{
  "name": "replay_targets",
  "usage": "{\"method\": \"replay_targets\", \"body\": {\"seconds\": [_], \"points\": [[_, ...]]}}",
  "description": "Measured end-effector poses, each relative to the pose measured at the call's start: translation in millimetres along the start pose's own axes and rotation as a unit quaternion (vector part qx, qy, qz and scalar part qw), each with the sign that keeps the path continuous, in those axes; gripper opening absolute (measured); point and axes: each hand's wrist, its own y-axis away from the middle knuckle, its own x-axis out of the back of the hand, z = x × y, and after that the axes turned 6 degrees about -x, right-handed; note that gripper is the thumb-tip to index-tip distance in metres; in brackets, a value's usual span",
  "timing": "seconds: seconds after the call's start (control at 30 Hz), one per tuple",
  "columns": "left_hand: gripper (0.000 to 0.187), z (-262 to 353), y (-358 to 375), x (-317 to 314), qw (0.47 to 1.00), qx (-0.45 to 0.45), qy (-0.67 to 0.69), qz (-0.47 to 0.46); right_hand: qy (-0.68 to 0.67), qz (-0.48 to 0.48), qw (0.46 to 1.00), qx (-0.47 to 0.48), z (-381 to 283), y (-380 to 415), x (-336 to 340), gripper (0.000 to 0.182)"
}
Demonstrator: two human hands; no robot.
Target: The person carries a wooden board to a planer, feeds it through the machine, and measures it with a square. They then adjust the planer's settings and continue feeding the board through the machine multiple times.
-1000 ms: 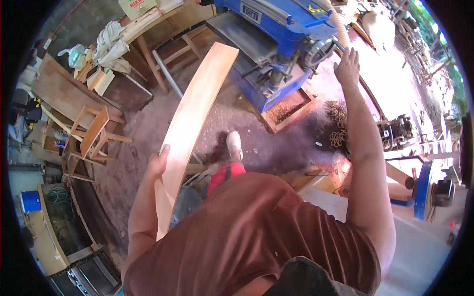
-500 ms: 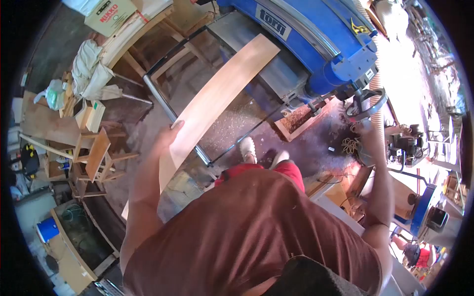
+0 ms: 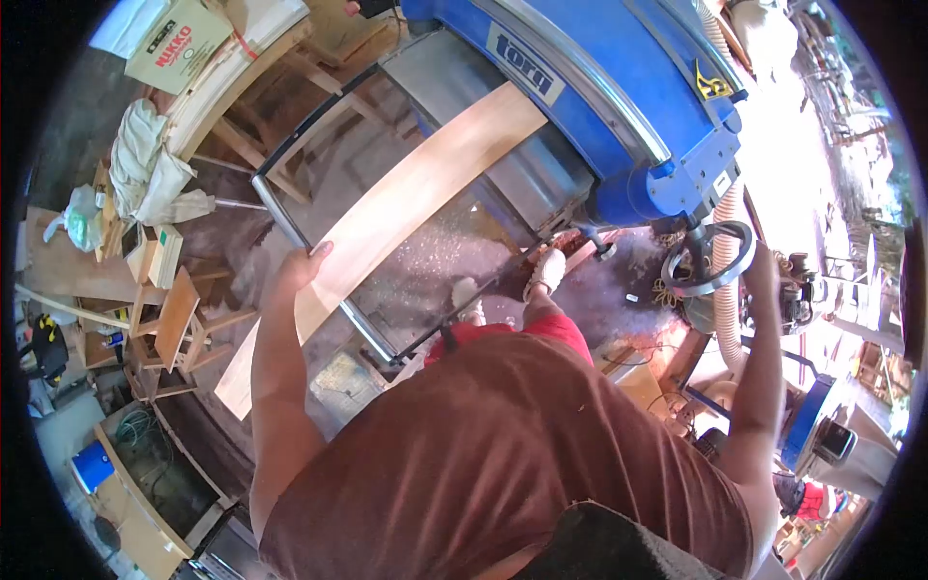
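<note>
A long, pale wooden board (image 3: 401, 217) slants across the view, its far end on the metal bed (image 3: 546, 184) of a blue planer marked "torq" (image 3: 619, 92). My left hand (image 3: 307, 266) is closed on the board's left edge, thumb on top, near the steel roller bar of the outfeed frame (image 3: 362, 324). At the planer's right end, my right hand (image 3: 762, 263) is at the right rim of a metal handwheel (image 3: 688, 285) and appears closed on it; its fingers are mostly hidden. The board's near end reaches past my left forearm.
Wood shavings cover the floor (image 3: 435, 251) by my shoes. A ribbed hose (image 3: 727, 329) hangs beside the handwheel. Wooden stool frames (image 3: 188, 329) stand at left, below a draped cloth (image 3: 145, 159) and a NIKKO carton (image 3: 179, 43). Another blue machine (image 3: 807, 420) stands at right.
My right hand has moved up and around to the right side of the handwheel. My right foot has stepped forward. The view has shifted, and my left hand keeps its hold on the board.
</note>
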Motion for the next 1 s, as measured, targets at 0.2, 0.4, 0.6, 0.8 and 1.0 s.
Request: {"method": "replay_targets", "body": {"seconds": [0.2, 0.4, 0.6, 0.8, 1.0], "points": [[0.068, 3, -5, -19, 0.973, -0.103, -0.04, 0.205, -0.015, 0.128, 0.974, 0.188, 75, 5, -136, 0.041], [0.096, 142, -19, -67, 0.893, -0.333, -0.164, 0.253, -0.162, 0.048, 0.985, 0.018, 23, -41, -66, 0.028], [0.108, 196, -40, -89, 0.885, -0.343, -0.214, 0.231, -0.178, -0.063, 0.977, 0.094, 1, 77, -53, 0.034], [0.107, 197, -42, -82, 0.894, -0.323, -0.219, 0.222, -0.681, 0.055, 0.727, -0.065, 44, -34, -95, 0.04], [0.108, 204, -35, -72, 0.911, -0.297, -0.235, 0.164, -0.126, -0.086, 0.983, 0.099, -4, 49, 2, 0.044]]}}
